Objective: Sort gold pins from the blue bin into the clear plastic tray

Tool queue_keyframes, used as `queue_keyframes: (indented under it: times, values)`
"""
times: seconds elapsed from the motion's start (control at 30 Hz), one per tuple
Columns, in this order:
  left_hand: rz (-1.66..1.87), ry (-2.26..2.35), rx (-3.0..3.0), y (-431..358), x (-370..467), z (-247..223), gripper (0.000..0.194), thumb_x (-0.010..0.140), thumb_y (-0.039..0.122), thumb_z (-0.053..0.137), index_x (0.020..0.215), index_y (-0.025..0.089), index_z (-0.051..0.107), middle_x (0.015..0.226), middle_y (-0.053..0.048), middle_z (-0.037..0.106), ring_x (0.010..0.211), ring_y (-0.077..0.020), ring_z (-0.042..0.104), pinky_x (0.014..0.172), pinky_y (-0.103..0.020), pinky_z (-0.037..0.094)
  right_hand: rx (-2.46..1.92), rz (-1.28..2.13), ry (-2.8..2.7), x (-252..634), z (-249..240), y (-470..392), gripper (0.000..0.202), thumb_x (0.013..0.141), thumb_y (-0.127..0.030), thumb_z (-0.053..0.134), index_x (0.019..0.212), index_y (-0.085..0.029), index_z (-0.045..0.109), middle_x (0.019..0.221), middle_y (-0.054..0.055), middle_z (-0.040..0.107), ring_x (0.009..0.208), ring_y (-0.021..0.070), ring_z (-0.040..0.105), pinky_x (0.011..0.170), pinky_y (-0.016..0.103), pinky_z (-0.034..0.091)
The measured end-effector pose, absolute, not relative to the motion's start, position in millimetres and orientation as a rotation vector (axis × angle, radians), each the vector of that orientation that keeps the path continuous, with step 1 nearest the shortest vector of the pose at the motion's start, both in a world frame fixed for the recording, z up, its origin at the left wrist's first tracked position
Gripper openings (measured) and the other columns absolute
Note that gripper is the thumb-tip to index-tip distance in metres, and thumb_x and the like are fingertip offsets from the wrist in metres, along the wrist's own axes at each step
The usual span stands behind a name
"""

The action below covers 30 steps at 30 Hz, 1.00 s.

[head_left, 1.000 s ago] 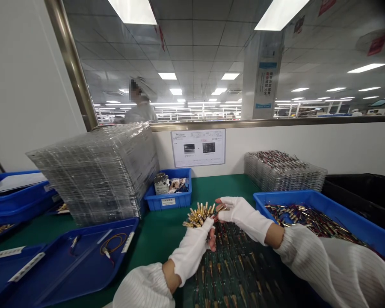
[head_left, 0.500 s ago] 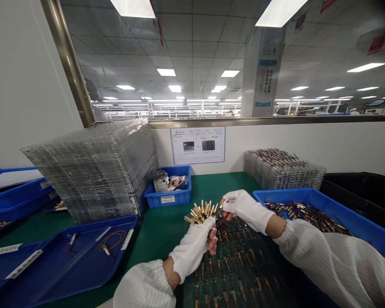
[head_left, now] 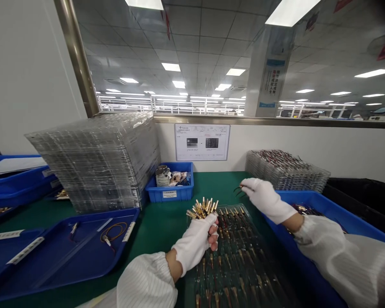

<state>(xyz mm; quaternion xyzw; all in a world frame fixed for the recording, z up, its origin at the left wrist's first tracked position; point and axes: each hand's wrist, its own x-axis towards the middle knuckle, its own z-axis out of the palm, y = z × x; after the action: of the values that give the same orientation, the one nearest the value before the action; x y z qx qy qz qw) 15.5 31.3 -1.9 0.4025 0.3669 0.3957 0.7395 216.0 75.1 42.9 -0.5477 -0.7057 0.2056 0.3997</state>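
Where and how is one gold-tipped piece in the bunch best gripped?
Probably by its gold end, from above and the right: the bunch fans upward from the left hand, exposing those ends, while its grip largely hides what lies lower.

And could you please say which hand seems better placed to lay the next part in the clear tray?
Probably the right hand: thin wires show at its fingertips, while the left hand grips gold-coloured parts.

The left hand (head_left: 196, 240) clenches; the right hand (head_left: 265, 199) pinches
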Motion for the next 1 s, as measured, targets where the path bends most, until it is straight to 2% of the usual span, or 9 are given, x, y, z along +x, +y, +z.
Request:
queue_keyframes:
  times: [0.07, 0.17, 0.23, 0.43, 0.63, 0.7, 0.8, 0.9, 1.0]
  values:
    - [0.870, 0.788, 0.884, 32.1, 15.2, -3.0, 0.026, 0.067, 0.042, 0.049, 0.068, 0.017, 0.040, 0.044, 0.009, 0.031, 0.032, -0.0038, 0.030, 0.034, -0.020, 0.028, -1.285, 0.473, -2.053, 213.2, 33.8, 64.1, 0.018, 0.067, -0.018, 0.048, 0.081, -0.019, 0.059, 0.094, 0.005, 0.058, 0.095, 0.0176, 0.049, 0.085, 0.029, 0.035]
    - [0.868, 0.776, 0.891, 32.1, 14.7, -4.6, 0.028, 0.068, 0.043, 0.049, 0.069, 0.017, 0.042, 0.044, 0.009, 0.031, 0.032, -0.0037, 0.029, 0.034, -0.020, 0.028, -1.171, 0.553, -2.406, 203.1, 21.5, 48.1, 0.013, 0.067, -0.017, 0.049, 0.069, -0.020, 0.062, 0.083, 0.002, 0.061, 0.086, 0.0158, 0.053, 0.083, 0.028, 0.036]
    - [0.867, 0.765, 0.899, 31.7, 14.3, -5.1, 0.029, 0.067, 0.044, 0.050, 0.070, 0.017, 0.042, 0.045, 0.009, 0.032, 0.034, -0.0038, 0.030, 0.035, -0.020, 0.029, -1.179, 0.628, -2.446, 200.7, 17.7, 42.9, 0.014, 0.065, -0.016, 0.049, 0.065, -0.020, 0.063, 0.079, 0.001, 0.062, 0.082, 0.0157, 0.054, 0.081, 0.028, 0.038]
    - [0.862, 0.777, 0.918, 29.9, 14.2, -1.6, 0.030, 0.067, 0.046, 0.049, 0.070, 0.017, 0.042, 0.047, 0.008, 0.033, 0.036, -0.0040, 0.031, 0.036, -0.020, 0.029, -1.219, 0.647, -2.380, 210.5, 21.1, 44.7, 0.020, 0.067, -0.017, 0.045, 0.070, -0.021, 0.065, 0.076, -0.001, 0.063, 0.082, 0.0164, 0.055, 0.078, 0.028, 0.040]
    - [0.853, 0.784, 0.928, 30.5, 14.4, -1.0, 0.030, 0.067, 0.046, 0.049, 0.071, 0.017, 0.042, 0.047, 0.008, 0.033, 0.036, -0.0042, 0.031, 0.036, -0.020, 0.029, -1.190, 0.490, -2.524, 219.8, 17.1, 53.3, 0.020, 0.063, -0.012, 0.048, 0.068, -0.019, 0.066, 0.075, 0.000, 0.063, 0.076, 0.0157, 0.056, 0.074, 0.023, 0.041]
    - [0.862, 0.776, 0.925, 30.9, 14.2, -1.9, 0.029, 0.068, 0.045, 0.048, 0.071, 0.017, 0.043, 0.047, 0.008, 0.033, 0.036, -0.0043, 0.031, 0.036, -0.020, 0.029, -1.189, 0.448, -2.551, 225.2, 16.8, 56.4, 0.023, 0.059, -0.009, 0.049, 0.071, -0.018, 0.066, 0.079, 0.002, 0.063, 0.078, 0.0155, 0.055, 0.075, 0.022, 0.039]
    - [0.864, 0.768, 0.920, 30.9, 14.2, -1.8, 0.028, 0.069, 0.043, 0.049, 0.072, 0.016, 0.043, 0.047, 0.008, 0.034, 0.036, -0.0044, 0.031, 0.036, -0.020, 0.030, -1.241, 0.322, -2.521, 229.7, 21.7, 56.0, 0.030, 0.061, -0.008, 0.044, 0.079, -0.019, 0.064, 0.084, 0.004, 0.062, 0.082, 0.0166, 0.053, 0.077, 0.025, 0.037]
    - [0.861, 0.782, 0.924, 30.6, 14.4, -0.5, 0.029, 0.068, 0.044, 0.049, 0.071, 0.016, 0.043, 0.045, 0.008, 0.033, 0.034, -0.0045, 0.031, 0.036, -0.020, 0.029, -1.377, 0.238, -2.543, 225.2, 28.7, 47.7, 0.024, 0.063, -0.014, 0.045, 0.076, -0.020, 0.064, 0.077, 0.003, 0.062, 0.074, 0.0161, 0.054, 0.070, 0.025, 0.038]
    - [0.859, 0.782, 0.934, 30.8, 14.3, -0.7, 0.030, 0.068, 0.045, 0.049, 0.071, 0.017, 0.043, 0.045, 0.008, 0.033, 0.034, -0.0043, 0.031, 0.036, -0.020, 0.029, -1.549, 0.237, -2.601, 214.9, 32.3, 37.9, 0.017, 0.060, -0.017, 0.050, 0.068, -0.022, 0.065, 0.071, 0.000, 0.063, 0.065, 0.0139, 0.054, 0.061, 0.021, 0.038]
